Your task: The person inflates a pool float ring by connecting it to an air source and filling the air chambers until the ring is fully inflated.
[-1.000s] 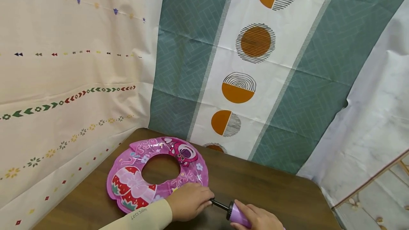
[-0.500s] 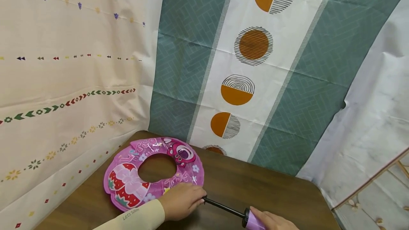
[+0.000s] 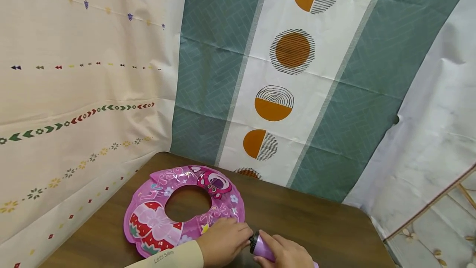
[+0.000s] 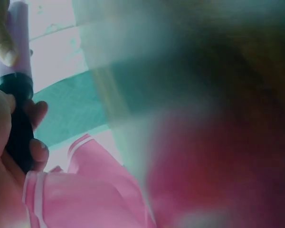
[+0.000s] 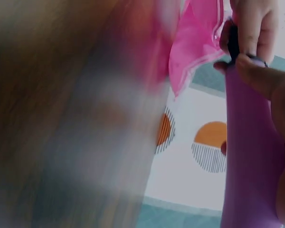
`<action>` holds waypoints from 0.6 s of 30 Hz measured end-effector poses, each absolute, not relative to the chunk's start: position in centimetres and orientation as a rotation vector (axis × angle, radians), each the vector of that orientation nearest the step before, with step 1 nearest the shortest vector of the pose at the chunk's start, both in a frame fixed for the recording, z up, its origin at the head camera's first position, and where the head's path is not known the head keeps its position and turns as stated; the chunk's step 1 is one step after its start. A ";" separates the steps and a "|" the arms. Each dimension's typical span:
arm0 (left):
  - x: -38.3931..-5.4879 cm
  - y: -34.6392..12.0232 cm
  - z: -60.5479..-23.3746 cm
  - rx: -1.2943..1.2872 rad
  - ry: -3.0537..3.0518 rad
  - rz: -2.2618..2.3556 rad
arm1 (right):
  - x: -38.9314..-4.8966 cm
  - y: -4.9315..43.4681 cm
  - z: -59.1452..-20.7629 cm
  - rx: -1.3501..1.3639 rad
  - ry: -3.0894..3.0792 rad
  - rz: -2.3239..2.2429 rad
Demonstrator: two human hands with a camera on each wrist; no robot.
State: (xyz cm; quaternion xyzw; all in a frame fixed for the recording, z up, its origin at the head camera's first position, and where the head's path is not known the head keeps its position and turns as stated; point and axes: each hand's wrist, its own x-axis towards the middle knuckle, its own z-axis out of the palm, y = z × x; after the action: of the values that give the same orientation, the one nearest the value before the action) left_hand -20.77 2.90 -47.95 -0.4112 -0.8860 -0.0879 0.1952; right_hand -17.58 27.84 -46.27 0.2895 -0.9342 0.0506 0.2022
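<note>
A purple hand pump (image 3: 263, 248) with a black end cap lies between the two hands, low in the head view. My left hand (image 3: 226, 240) grips its black handle (image 4: 20, 135), fingers wrapped round it in the left wrist view. Around the purple barrel (image 5: 249, 142) curls my right hand (image 3: 288, 254). Almost no rod shows between handle and barrel. Just beyond the left hand lies a pink inflatable swim ring (image 3: 148, 218), printed with strawberries and a bear; the left hand overlaps its near right edge. Whether the pump joins the ring is hidden.
The ring lies on a brown wooden table (image 3: 316, 218). A cream patterned cloth (image 3: 85, 94) hangs on the left, a green and white curtain (image 3: 212, 73) behind. At the right is a white marbled sheet (image 3: 439, 135).
The rod was drawn out longer half a second ago as the right hand moved away. Now the barrel is pushed back against the left hand, and the rod is nearly all inside.
</note>
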 end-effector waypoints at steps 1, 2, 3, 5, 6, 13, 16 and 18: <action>-20.7 2.9 -48.0 -1.169 -2.476 -0.234 | -17.4 27.9 -46.2 0.804 -2.640 0.145; -20.7 2.8 -48.0 -1.188 -2.478 -0.229 | -17.3 28.0 -46.2 0.802 -2.673 0.169; -20.6 2.7 -48.1 -1.204 -2.477 -0.222 | -17.2 28.3 -46.1 0.812 -2.708 0.194; -20.6 2.5 -48.1 -1.223 -2.479 -0.220 | -17.0 29.0 -45.9 0.812 -2.784 0.250; -20.6 2.3 -48.1 -1.226 -2.482 -0.225 | -17.0 29.4 -45.9 0.800 -2.791 0.275; -21.2 1.0 -47.9 -1.153 -2.544 -0.303 | -18.0 33.6 -46.0 0.909 -2.825 0.336; -21.2 0.3 -47.9 -1.126 -2.572 -0.300 | -19.2 36.9 -47.2 1.099 -2.802 0.405; -21.2 0.0 -48.0 -1.114 -2.583 -0.291 | -20.8 39.5 -48.5 1.274 -2.792 0.460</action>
State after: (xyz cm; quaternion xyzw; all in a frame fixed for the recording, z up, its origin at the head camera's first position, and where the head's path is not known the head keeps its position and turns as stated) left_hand -21.20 0.02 -47.96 -0.3890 -0.9022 -0.1015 0.1563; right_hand -20.77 39.53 -48.53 0.4106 -0.8995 0.1483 0.0193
